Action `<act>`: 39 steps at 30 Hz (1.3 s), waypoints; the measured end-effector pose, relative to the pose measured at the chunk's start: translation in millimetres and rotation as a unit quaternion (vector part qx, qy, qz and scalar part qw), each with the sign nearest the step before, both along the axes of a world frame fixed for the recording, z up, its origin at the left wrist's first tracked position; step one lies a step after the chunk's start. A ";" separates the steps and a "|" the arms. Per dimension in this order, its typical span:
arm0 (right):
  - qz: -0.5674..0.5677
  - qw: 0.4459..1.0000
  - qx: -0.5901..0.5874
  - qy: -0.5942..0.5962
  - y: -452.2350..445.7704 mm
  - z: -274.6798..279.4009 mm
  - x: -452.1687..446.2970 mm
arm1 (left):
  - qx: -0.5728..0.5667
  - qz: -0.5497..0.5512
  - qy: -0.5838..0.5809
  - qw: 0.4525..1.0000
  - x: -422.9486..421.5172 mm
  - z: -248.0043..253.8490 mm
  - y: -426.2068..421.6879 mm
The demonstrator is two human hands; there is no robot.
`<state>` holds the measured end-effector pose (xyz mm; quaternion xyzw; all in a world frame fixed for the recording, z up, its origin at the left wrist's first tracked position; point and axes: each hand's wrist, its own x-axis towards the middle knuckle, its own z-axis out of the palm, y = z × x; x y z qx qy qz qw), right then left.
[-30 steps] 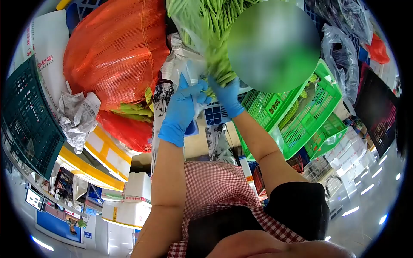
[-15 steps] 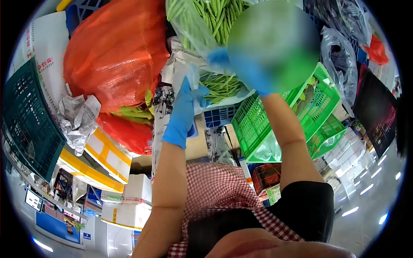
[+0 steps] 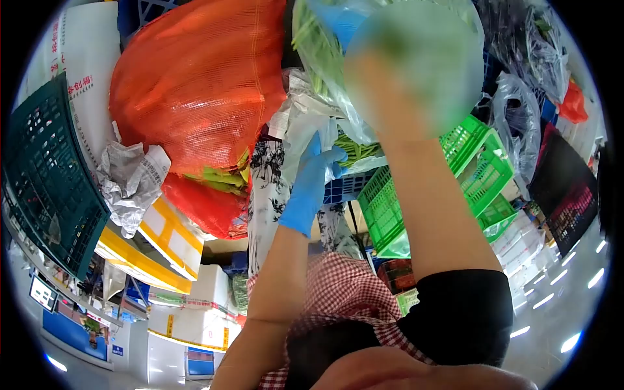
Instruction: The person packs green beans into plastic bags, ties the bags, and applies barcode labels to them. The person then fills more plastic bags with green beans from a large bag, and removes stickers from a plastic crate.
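Note:
My left hand [image 3: 308,190], in a blue glove, is closed on the near left edge of a clear plastic bag [image 3: 300,138]. Green beans [image 3: 356,152] show inside the bag's opening. My right arm reaches far forward over a larger plastic bag of green beans [image 3: 314,49]. Some blue of my right hand [image 3: 343,25] shows at the top, against that bag. A round blurred patch covers the wrist and most of the hand, so its fingers cannot be made out.
A big orange mesh sack [image 3: 198,84] bulges on the left, beside crumpled newspaper [image 3: 130,182] and a dark green crate [image 3: 55,175]. Green crates [image 3: 383,214] stand right of the beans. Clear plastic bags [image 3: 517,120] hang farther right. White foam boxes [image 3: 195,325] are at lower left.
My right hand has moved farther forward, from above the smaller bag to the larger one. My left hand keeps its hold at the bag's edge. The whole view has shifted slightly.

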<state>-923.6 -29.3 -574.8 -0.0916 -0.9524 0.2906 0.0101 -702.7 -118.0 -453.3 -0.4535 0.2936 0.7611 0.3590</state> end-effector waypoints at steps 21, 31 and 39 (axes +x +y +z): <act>-0.097 0.984 0.122 -0.086 -5.1 -38.7 17.6 | -0.020 0.022 0.011 0.999 -9.8 -5.1 5.2; -0.005 0.985 0.049 -0.167 35.2 -72.8 14.0 | -0.030 0.006 -0.011 0.999 1.3 -0.7 12.5; -0.164 0.871 -0.451 -0.108 132.5 2.1 44.3 | -0.028 0.003 0.029 0.999 9.8 1.9 7.5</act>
